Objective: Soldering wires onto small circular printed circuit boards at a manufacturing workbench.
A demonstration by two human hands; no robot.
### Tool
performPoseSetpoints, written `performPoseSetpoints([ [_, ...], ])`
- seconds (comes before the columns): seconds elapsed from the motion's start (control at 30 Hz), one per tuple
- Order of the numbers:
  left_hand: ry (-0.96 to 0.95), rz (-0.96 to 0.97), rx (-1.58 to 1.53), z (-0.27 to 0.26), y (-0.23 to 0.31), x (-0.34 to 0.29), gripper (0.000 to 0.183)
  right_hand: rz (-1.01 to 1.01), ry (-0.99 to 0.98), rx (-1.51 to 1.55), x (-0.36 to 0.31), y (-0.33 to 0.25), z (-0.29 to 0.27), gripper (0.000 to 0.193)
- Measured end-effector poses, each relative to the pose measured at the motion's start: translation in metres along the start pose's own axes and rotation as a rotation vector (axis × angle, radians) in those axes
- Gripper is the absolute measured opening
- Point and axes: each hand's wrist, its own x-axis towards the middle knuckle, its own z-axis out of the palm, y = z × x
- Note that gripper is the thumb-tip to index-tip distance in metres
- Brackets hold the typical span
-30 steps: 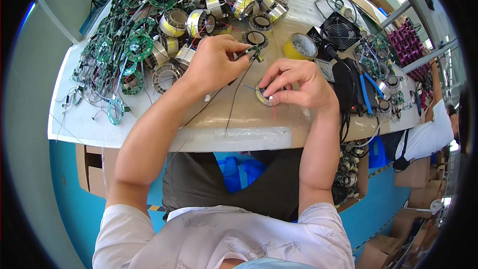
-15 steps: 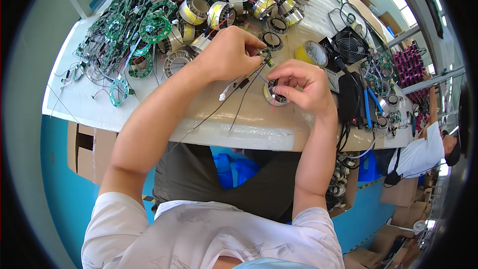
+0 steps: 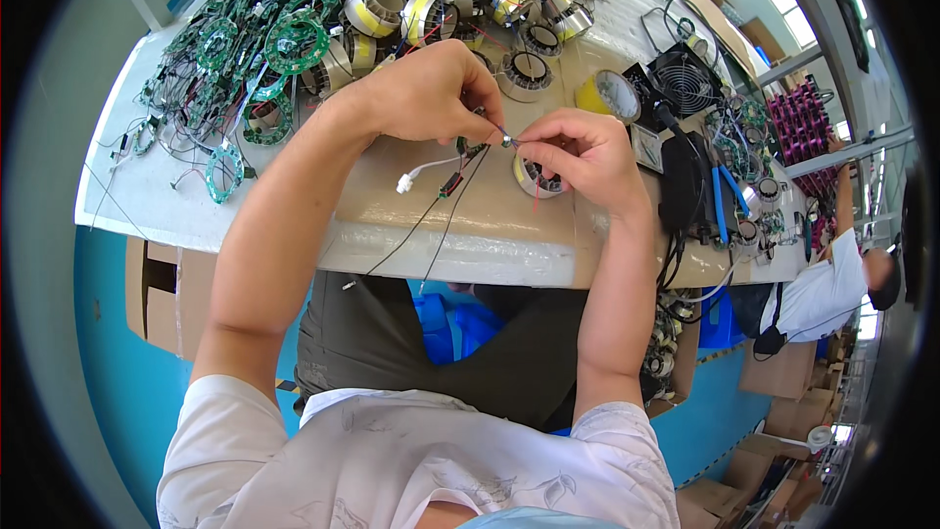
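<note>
Left hand [image 3: 431,90]: fingers pinch 1 small green board [image 3: 464,146]
Right hand [image 3: 595,159]: fingers pinch 1 thin wire [image 3: 508,141]
Coil [image 3: 527,180]: 1, under right hand
White plug [image 3: 404,183]: 1

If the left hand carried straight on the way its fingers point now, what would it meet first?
Going that way, the left hand would most likely meet the right hand, whose fingers lie just ahead; this single view leaves depth unclear.
</note>
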Motion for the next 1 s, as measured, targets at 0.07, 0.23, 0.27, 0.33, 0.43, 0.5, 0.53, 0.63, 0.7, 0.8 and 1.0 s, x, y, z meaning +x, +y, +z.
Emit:
performPoseSetpoints([
  [0.07,0.034,-0.004,-0.010,0.003,-0.001,0.002,0.016,0.039,0.018,0.018,0.000,-0.001,0.002,0.011],
  [0.23,0.056,0.080,0.054,0.006,-0.004,0.001,0.017,0.152,0.071,0.001,0.002,-0.004,0.006,0.019],
  [0.27,0.054,0.121,0.107,0.006,-0.003,0.000,0.017,0.134,0.083,-0.024,0.003,-0.001,0.006,0.021],
  [0.33,0.066,0.057,0.036,0.008,0.001,0.000,0.017,0.117,0.098,-0.050,0.003,0.000,0.007,0.023],
  [0.43,0.119,-0.020,-0.046,0.009,-0.001,0.003,0.017,0.003,0.184,-0.020,0.006,0.003,0.011,0.025],
  [0.5,0.158,-0.032,-0.056,0.008,-0.002,0.004,0.016,-0.158,0.238,0.039,0.009,0.017,0.014,0.027],
  [0.53,0.185,-0.069,-0.043,0.008,-0.002,0.004,0.017,-0.159,0.239,0.039,0.008,0.018,0.012,0.027],
  [0.63,0.238,-0.101,-0.010,0.009,-0.002,0.006,0.018,-0.111,0.118,-0.002,0.004,0.017,0.008,0.028],
  [0.7,0.264,-0.096,0.011,0.011,-0.006,0.008,0.018,-0.079,0.059,-0.084,0.002,0.012,0.005,0.025],
  [0.8,0.307,-0.009,0.061,0.012,-0.011,0.011,0.017,-0.209,-0.051,-0.136,0.002,0.004,-0.001,0.018],
  [1.0,0.338,0.138,0.026,0.021,-0.001,0.004,0.012,-0.317,-0.175,-0.031,-0.002,0.003,-0.011,0.016],
])
